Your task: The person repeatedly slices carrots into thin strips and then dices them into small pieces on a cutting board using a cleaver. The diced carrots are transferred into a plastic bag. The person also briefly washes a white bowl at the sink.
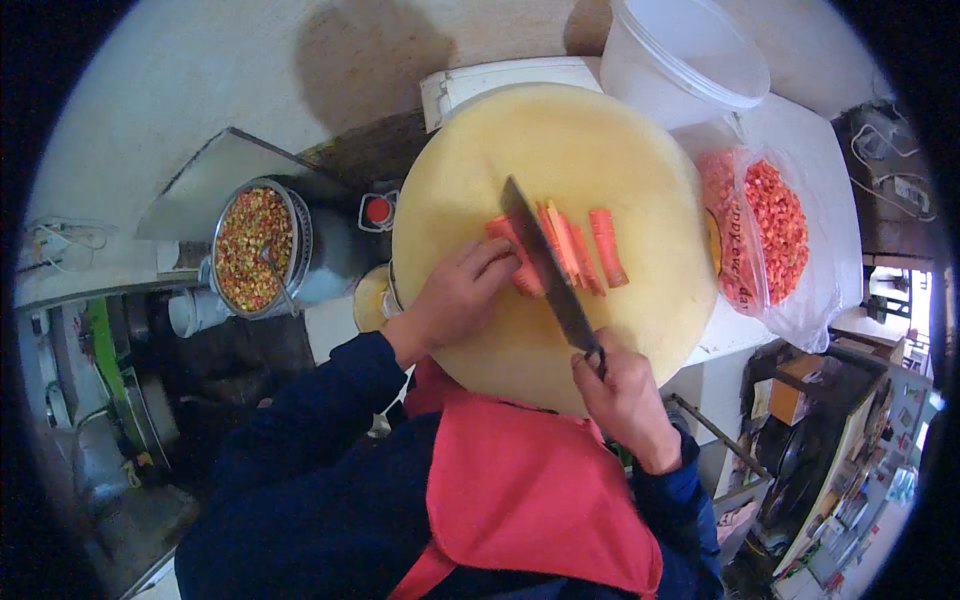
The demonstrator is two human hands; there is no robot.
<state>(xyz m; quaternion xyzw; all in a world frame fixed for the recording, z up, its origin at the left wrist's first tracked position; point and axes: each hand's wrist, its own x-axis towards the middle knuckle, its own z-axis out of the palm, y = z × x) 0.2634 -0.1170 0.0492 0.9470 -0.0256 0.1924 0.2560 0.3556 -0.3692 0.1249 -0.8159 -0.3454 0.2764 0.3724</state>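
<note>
My right hand [619, 390] grips the dark handle of a kitchen knife [551, 274] with a broad blade. The blade slants up and left across a round yellowish cutting board [555, 142], close beside a carrot piece [529, 274]. Curled fingers of my left hand [472, 285] hold that piece from the left. Right of the blade lie several long carrot slices [566, 247], partly hidden by it. A separate carrot piece [608, 247] rests a little further right on the board.
A clear plastic bag [814, 315] of diced carrot [776, 232] stands right of the board. Behind it is a white plastic bucket [690, 60]. To the left, a metal bowl [217, 262] holds chopped mixed food and a spoon [277, 274]; a red-capped container [377, 210] stands between.
</note>
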